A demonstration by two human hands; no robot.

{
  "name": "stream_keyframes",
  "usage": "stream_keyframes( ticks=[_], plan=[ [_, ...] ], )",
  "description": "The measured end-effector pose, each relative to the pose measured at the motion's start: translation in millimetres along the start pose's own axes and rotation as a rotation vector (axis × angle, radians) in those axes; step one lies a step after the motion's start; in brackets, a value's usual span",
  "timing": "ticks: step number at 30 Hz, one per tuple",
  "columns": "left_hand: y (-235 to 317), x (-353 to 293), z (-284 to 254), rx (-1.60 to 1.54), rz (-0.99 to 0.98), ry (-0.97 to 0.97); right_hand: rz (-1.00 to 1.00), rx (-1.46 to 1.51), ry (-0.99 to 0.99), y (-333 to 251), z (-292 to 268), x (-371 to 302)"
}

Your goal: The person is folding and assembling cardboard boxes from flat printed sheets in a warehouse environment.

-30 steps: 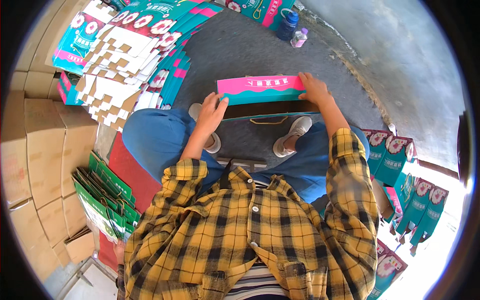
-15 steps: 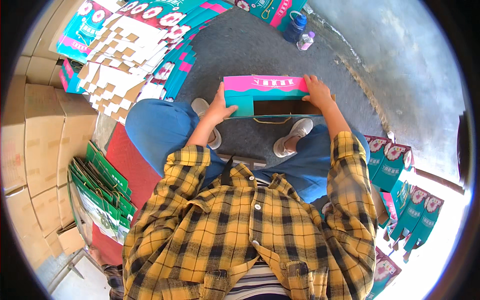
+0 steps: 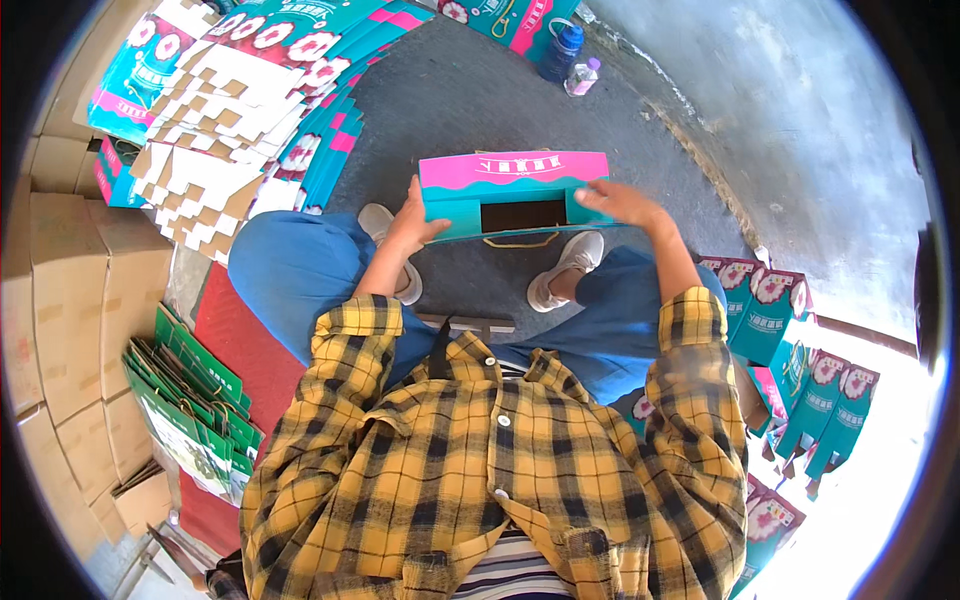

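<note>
Item one: teal and pink carton [image 3: 512, 195], held in front of my knees above the grey floor [image 3: 470, 100], its open side showing a dark interior toward me, a cord handle [image 3: 520, 240] hanging under it. My left hand [image 3: 410, 222] grips the carton's left end, fingers [image 3: 432, 226] wrapped onto its face. My right hand [image 3: 622, 203] lies over the right end, fingers [image 3: 590, 196] pressed flat on the front edge. Item two: flattened cartons [image 3: 230, 110], fanned on the floor to my left. Item three: green paper bags [image 3: 190, 400], stacked by my left elbow. Item four: finished teal boxes [image 3: 790, 350], standing at my right. Item five: two bottles [image 3: 570, 60] beyond the carton.
</note>
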State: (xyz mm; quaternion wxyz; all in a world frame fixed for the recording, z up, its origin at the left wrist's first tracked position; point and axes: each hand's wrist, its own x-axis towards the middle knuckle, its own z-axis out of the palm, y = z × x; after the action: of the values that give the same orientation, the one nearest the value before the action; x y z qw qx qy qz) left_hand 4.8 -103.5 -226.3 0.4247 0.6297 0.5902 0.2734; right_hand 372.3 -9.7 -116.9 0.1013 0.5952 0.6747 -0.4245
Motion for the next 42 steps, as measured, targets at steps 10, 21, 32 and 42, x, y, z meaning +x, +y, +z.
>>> stream_keyframes(
  ticks=[10,21,32,42],
  plan=[
    [-15,2,7,-0.087,0.080,0.085,-0.267,-0.323,-0.108,8,-1,-2],
    [7,2,4,-0.637,-0.631,0.196,-0.023,-0.417,0.265,4,7,33],
    [13,0,11,-0.399,-0.635,-0.078,0.051,0.005,0.224,30,2,44],
    [108,27,24,-0.536,-0.041,0.104,-0.128,-0.097,1.157,-21,-63,-129]
  ],
)
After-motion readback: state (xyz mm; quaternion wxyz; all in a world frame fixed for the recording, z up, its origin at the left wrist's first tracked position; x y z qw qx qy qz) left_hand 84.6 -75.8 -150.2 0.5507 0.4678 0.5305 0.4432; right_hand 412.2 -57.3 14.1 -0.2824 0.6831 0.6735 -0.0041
